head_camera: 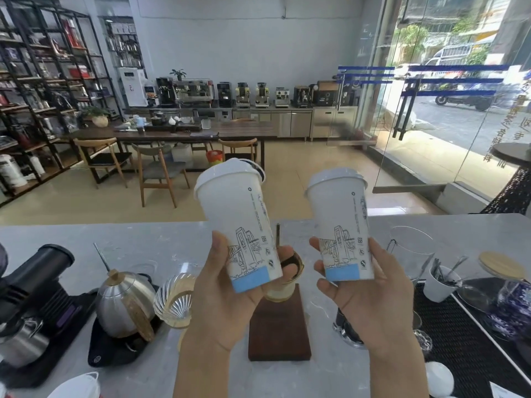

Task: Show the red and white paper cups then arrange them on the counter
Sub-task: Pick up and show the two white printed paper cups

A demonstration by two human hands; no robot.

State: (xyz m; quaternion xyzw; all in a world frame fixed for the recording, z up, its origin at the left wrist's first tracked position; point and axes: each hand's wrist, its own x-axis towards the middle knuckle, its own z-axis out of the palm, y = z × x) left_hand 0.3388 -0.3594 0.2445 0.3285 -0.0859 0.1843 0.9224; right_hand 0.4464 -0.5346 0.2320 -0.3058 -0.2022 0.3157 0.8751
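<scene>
Left hand point(227, 285) grips one white cup point(238, 225), right hand point(370, 285) grips another cup point(342, 228), both lifted above counter point(57, 237), tilted left

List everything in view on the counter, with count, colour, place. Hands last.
tall white paper cups with blue base band and line drawing: 2, lidded, held up above the counter, one per hand; second
grey marble counter: 1, foreground
steel gooseneck kettle: 1, silver, on black base, left
black coffee grinder: 1, far left
ribbed clear glass dripper: 1, beside kettle
dark wooden stand: 1, brown, centre, under the cups
small white cup holding spoons: 1, right, on black mat
glass jar with wooden lid: 1, far right
left hand: grips left cup's base
right hand: grips right cup's base
</scene>
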